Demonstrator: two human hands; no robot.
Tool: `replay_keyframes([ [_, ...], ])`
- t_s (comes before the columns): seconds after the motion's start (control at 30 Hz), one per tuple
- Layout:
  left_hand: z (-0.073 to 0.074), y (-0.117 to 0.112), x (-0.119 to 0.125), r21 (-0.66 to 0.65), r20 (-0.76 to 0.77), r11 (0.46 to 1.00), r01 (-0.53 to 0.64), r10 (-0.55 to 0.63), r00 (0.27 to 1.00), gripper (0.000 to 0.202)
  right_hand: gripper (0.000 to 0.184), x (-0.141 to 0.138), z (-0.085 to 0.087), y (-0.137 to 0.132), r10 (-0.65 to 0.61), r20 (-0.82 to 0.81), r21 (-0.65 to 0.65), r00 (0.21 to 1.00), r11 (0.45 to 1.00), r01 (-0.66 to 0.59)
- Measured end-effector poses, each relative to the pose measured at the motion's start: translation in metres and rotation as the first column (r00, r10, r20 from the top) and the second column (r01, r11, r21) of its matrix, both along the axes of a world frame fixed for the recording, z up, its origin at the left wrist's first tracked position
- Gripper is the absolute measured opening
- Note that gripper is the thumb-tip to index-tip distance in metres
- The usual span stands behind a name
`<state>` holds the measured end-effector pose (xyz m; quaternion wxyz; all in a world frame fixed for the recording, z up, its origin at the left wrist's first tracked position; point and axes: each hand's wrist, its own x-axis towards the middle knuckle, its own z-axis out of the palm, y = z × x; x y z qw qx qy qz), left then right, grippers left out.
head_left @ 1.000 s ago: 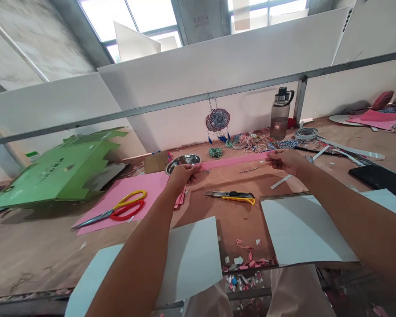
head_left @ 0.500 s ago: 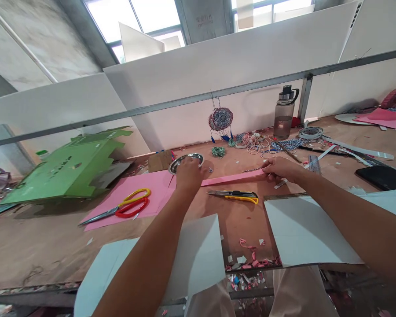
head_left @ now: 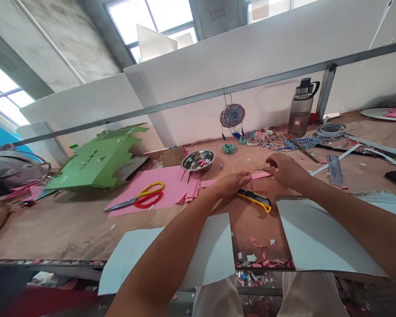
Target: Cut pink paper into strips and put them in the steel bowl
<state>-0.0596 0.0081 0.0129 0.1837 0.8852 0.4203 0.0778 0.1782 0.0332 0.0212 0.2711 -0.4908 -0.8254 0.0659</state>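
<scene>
Risk, first entry: utility knife [head_left: 255, 199], yellow and black, just near of the left hand [head_left: 232, 184] and partly under its wrist; whether the blade is out, not discernible. Likely cause of harm: a wrist dragged back across it, or the knife knocked toward the near edge of the surface [head_left: 53, 229].

Risk, second entry: pink paper strip [head_left: 260, 175], thin and lightly held; liable to crease, tear or skew if pressed unevenly or pulled from both ends.

Risk, third entry: white sheets [head_left: 320, 240] overhanging the near edge; liable to slide off under a passing forearm.

Position of strip: flat on the surface, running left to right, far of the knife. Left part hidden beneath the left hand, right end just under the fingers of the right hand [head_left: 284, 169].

Left hand: palm down, fingers extended flat, pressing on the strip.

Right hand: fingers loosely curled, tips at or just above the strip's right end; actual contact not discernible, nothing gripped.

Nearby, left: stack of pink paper [head_left: 171, 187], scissors [head_left: 141, 199] with yellow and red handles lying on it, steel bowl [head_left: 198, 160] just beyond.
</scene>
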Motion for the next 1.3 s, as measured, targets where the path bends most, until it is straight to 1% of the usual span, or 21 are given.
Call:
replay_keyframes([
  [0.03,0.000,0.001,-0.001,0.006,-0.018,1.000,-0.007,0.007,1.000,0.061,0.026,-0.006,0.005,-0.009,0.108,0.028,-0.092,0.994,0.990,-0.105],
  [0.07,0.000,0.003,-0.003,0.019,-0.037,1.000,-0.008,0.008,0.999,0.060,0.031,-0.013,0.009,-0.019,0.200,0.059,-0.186,0.978,0.965,-0.186],
  [0.13,-0.003,0.007,-0.006,0.056,-0.080,0.998,-0.004,0.009,0.997,0.057,0.036,-0.025,0.013,-0.038,0.303,0.091,-0.341,0.949,0.905,-0.256],
  [0.17,-0.005,0.009,-0.008,0.073,-0.098,0.997,-0.004,0.011,0.995,0.056,0.035,-0.030,0.014,-0.046,0.316,0.100,-0.380,0.943,0.889,-0.257],
  [0.27,-0.009,0.013,-0.014,0.097,-0.125,0.995,-0.011,0.023,0.992,0.056,0.033,-0.039,0.011,-0.059,0.330,0.145,-0.394,0.933,0.884,-0.251],
  [0.33,-0.008,0.014,-0.016,0.103,-0.119,0.994,-0.026,0.038,0.992,0.057,0.027,-0.039,0.011,-0.060,0.360,0.206,-0.387,0.910,0.884,-0.263],
  [0.4,-0.006,0.015,-0.018,0.113,-0.106,0.993,-0.031,0.043,0.993,0.057,0.022,-0.033,0.016,-0.056,0.379,0.276,-0.398,0.883,0.882,-0.253],
  [0.47,-0.003,0.016,-0.021,0.116,-0.085,0.993,-0.030,0.040,0.996,0.055,0.022,-0.021,0.026,-0.048,0.352,0.333,-0.394,0.875,0.895,-0.210],
  [0.5,-0.002,0.017,-0.023,0.112,-0.090,0.994,-0.012,0.022,0.996,0.052,0.023,-0.013,0.033,-0.043,0.309,0.353,-0.381,0.883,0.910,-0.166],
  [0.53,-0.002,0.018,-0.025,0.114,-0.102,0.994,0.004,0.008,0.995,0.048,0.025,-0.004,0.039,-0.036,0.255,0.364,-0.357,0.896,0.927,-0.119],
  [0.6,-0.005,0.021,-0.026,0.150,-0.160,0.988,0.032,-0.007,0.987,0.039,0.023,0.016,0.048,-0.023,0.082,0.364,-0.309,0.928,0.950,0.037],
  [0.67,-0.009,0.022,-0.024,0.223,-0.240,0.973,0.065,-0.010,0.971,0.046,0.026,0.035,0.050,-0.009,-0.028,0.355,-0.293,0.935,0.946,0.139],
  [0.7,-0.012,0.022,-0.021,0.256,-0.276,0.962,0.092,-0.018,0.961,0.052,0.028,0.042,0.048,-0.003,-0.045,0.351,-0.300,0.935,0.941,0.158],
  [0.73,-0.014,0.021,-0.018,0.280,-0.300,0.952,0.122,-0.034,0.953,0.056,0.029,0.048,0.045,0.003,-0.049,0.355,-0.300,0.934,0.940,0.163],
  [0.8,-0.020,0.017,-0.010,0.286,-0.304,0.944,0.162,-0.070,0.950,0.054,0.031,0.056,0.037,0.011,-0.034,0.372,-0.308,0.928,0.938,0.158],
  [0.87,-0.024,0.013,-0.002,0.260,-0.256,0.960,0.108,-0.039,0.966,0.051,0.032,0.060,0.031,0.015,-0.015,0.390,-0.330,0.921,0.931,0.155],
  [0.93,-0.026,0.009,0.003,0.215,-0.215,0.976,0.016,0.031,0.976,0.058,0.035,0.063,0.028,0.017,-0.024,0.414,-0.358,0.910,0.915,0.187],
  [1.0,-0.028,0.007,0.005,0.182,-0.202,0.983,-0.038,0.075,0.976,0.066,0.039,0.066,0.027,0.018,-0.063,0.457,-0.353,0.887,0.903,0.246],
  [1.07,-0.029,0.007,0.005,0.163,-0.203,0.986,-0.046,0.079,0.976,0.069,0.038,0.068,0.028,0.018,-0.090,0.502,-0.334,0.860,0.898,0.288],
  [1.13,-0.030,0.008,0.004,0.157,-0.201,0.986,-0.052,0.084,0.976,0.072,0.034,0.069,0.029,0.018,-0.088,0.523,-0.328,0.848,0.897,0.296],
  [1.3,-0.028,0.007,0.004,0.137,-0.200,0.989,-0.062,0.089,0.976,0.072,0.032,0.072,0.028,0.020,-0.051,0.494,-0.361,0.868,0.896,0.258],
])
